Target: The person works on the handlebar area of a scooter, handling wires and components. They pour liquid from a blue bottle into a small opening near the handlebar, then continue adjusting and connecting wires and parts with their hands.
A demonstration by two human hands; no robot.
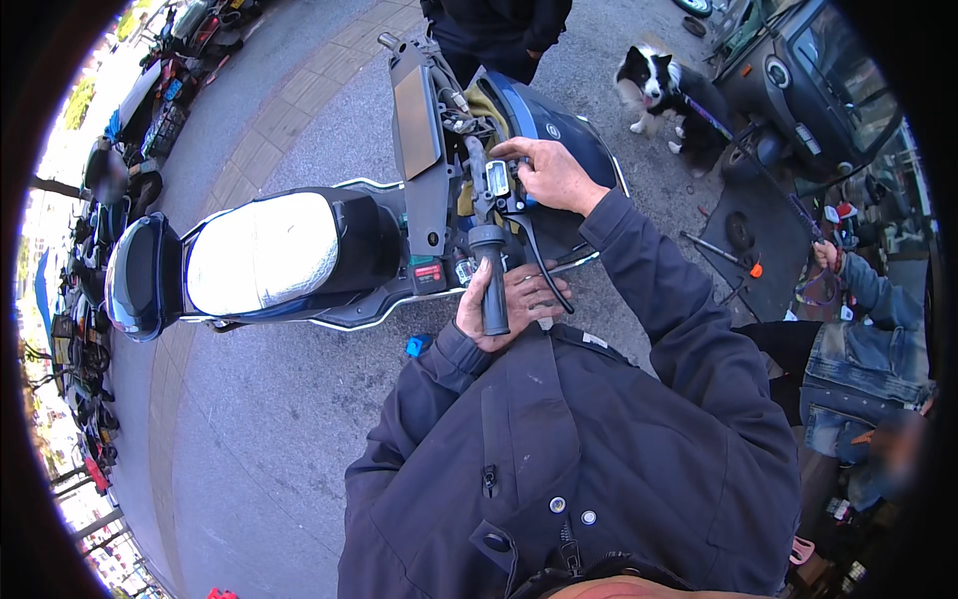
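While the left hand (pixel 519 299) cups a round, dark grey rubber grip (pixel 491 290) from below (I cannot tell if it squeezes), its fingers poke out under a thin, curved black lever (pixel 536 247). The right hand (pixel 552 173), thumb and pointing finger apart, is by a small, boxy case with a clear top (pixel 498 180). These parts are on a long, dark scooter (pixel 364 240) with a crinkly silver seat cover (pixel 261 252).

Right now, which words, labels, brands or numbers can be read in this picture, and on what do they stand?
None is clearly legible.
Pale rectangular plate by the right hand: any marks too small.
Emblem on the blue front panel: too small.
Red label left of the handlebar grip: too small.
Light patch on the dark vehicle: too blurred.
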